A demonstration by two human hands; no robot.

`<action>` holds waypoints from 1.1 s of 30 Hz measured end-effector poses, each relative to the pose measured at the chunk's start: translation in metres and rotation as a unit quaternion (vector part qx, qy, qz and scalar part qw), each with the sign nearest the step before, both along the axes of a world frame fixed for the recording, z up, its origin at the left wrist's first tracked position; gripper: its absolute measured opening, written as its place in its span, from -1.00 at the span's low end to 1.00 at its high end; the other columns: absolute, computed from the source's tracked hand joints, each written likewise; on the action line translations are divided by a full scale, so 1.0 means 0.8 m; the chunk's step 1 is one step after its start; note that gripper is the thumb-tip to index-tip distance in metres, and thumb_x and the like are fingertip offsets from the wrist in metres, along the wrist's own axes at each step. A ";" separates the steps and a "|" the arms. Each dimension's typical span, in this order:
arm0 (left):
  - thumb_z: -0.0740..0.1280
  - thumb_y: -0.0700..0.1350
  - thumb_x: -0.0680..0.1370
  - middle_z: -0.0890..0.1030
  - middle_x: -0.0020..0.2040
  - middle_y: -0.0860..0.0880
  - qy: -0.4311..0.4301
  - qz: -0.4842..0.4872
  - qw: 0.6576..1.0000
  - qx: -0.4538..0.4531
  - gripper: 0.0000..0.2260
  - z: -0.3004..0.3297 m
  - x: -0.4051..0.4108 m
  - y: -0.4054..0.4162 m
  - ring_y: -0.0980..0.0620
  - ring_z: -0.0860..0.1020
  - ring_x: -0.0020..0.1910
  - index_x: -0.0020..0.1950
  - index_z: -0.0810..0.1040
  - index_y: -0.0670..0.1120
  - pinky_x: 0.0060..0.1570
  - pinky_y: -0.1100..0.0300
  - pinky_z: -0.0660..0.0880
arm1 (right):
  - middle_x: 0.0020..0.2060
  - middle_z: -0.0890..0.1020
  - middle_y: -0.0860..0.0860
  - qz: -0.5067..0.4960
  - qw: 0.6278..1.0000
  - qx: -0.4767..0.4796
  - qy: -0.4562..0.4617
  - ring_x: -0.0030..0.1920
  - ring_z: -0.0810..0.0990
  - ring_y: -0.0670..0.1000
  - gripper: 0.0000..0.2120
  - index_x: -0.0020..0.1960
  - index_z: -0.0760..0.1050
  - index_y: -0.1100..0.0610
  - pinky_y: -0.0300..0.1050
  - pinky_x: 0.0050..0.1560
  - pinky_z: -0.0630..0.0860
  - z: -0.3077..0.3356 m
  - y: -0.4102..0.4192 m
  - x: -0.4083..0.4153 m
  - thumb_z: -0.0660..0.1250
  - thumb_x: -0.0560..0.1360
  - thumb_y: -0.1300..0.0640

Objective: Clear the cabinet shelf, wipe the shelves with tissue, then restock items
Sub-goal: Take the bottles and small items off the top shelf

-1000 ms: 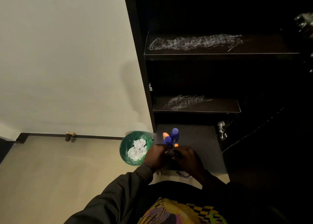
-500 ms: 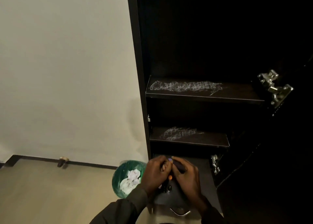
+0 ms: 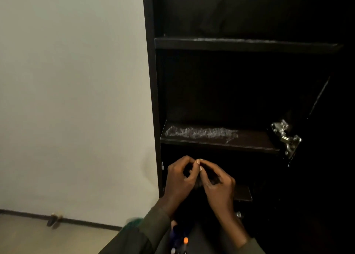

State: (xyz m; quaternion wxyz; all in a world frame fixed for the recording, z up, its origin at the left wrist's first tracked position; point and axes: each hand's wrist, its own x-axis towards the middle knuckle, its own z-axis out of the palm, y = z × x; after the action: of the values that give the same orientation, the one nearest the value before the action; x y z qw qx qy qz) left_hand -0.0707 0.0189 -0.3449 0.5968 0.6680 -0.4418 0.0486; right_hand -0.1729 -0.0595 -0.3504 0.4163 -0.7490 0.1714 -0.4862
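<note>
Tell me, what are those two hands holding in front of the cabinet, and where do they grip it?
Left hand and right hand close together around a small dark object; fingers hide it, so neither what it is nor the gripped part can be told.

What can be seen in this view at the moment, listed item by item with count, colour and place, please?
Cabinet: one, black, right half, open.
Shelves: three visible, black; the middle one carries whitish smears.
Hinge: one, silver, right of the middle shelf.
Wall: one, off-white, left.
Door stop: one, by the skirting, lower left.
Bottles: several, blue and orange caps, bottom edge; exact count unclear.
Dark item: one, small, between both hands; identity unclear.
Left hand: one, holding the item.
Right hand: one, holding the item.
</note>
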 end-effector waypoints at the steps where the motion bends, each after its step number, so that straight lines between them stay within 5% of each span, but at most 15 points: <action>1: 0.37 -0.17 0.60 0.61 -0.25 0.04 -0.009 -0.002 1.000 -0.015 -0.87 0.015 -0.001 -0.003 0.10 0.60 -0.26 -0.14 0.62 -0.13 -0.25 0.21 0.53 | 0.03 0.69 -0.11 -0.002 1.000 -0.009 -0.012 0.08 0.64 -0.17 -0.72 0.13 0.65 0.13 -0.29 0.06 0.55 0.015 -0.001 -0.002 0.43 0.46 0.34; 8: 0.28 -0.06 0.61 0.62 -0.21 0.10 -0.030 -0.019 0.993 -0.111 -0.80 0.119 0.006 -0.027 0.10 0.62 -0.20 -0.13 0.61 -0.11 -0.18 0.34 0.52 | 0.00 0.68 -0.20 -0.022 0.996 -0.026 -0.082 0.07 0.64 -0.21 -0.71 0.13 0.65 0.04 -0.35 0.02 0.54 0.112 -0.024 -0.004 0.46 0.45 0.29; 18: 0.26 0.00 0.63 0.62 -0.22 0.06 0.031 0.028 0.993 -0.109 -0.76 0.132 0.027 -0.028 0.05 0.63 -0.16 -0.17 0.59 -0.03 -0.14 -0.06 0.58 | -0.05 0.71 -0.17 -0.058 0.989 -0.033 -0.132 0.01 0.68 -0.14 -0.62 0.07 0.63 -0.09 -0.30 0.04 0.57 0.132 -0.049 0.003 0.46 0.42 0.35; 26: 0.25 -0.17 0.67 0.64 -0.19 -0.04 0.026 0.011 0.998 -0.063 -0.78 0.110 0.019 -0.019 0.08 0.61 -0.16 -0.12 0.60 -0.18 -0.17 0.33 0.50 | -0.01 0.70 -0.07 -0.063 0.993 -0.006 -0.098 -0.01 0.67 -0.15 -0.82 0.10 0.64 0.16 -0.29 0.03 0.55 0.102 -0.043 -0.012 0.42 0.50 0.26; 33: 0.23 -0.18 0.68 0.65 -0.19 -0.04 0.038 0.004 0.999 -0.038 -0.76 0.065 0.008 -0.015 0.06 0.62 -0.17 -0.12 0.60 -0.20 -0.11 0.26 0.54 | 0.00 0.69 -0.02 -0.061 0.996 0.031 -0.053 0.02 0.67 -0.10 -0.80 0.16 0.61 0.16 -0.18 0.05 0.58 0.069 -0.030 -0.020 0.40 0.53 0.21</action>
State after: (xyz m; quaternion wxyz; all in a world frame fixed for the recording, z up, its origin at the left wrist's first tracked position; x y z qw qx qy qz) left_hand -0.0645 0.0071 -0.2930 0.6375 0.6483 -0.4141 0.0425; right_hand -0.1890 -0.0835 -0.2954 0.4177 -0.6973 0.2093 -0.5436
